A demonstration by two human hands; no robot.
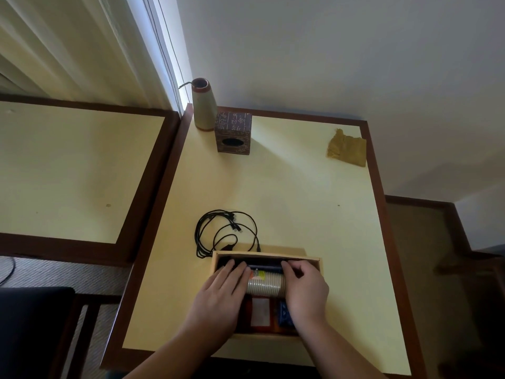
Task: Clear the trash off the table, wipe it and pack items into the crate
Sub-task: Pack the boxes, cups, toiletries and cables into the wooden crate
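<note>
Both hands reach into the wooden crate (314, 260) at the near side of the table (300, 192): the left hand (218, 294) lies with straight fingers on a dark flat item (257, 262), and the right hand (306, 288) curls its fingers over that item's other end. Between them lies a stack of paper cups (264, 283). Just beyond the left fingertips sits a coiled black cable (226, 231); far past the right hand lies a yellow cloth (347, 147).

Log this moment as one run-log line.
both hands in crate | seating dark item | cable outside
</note>
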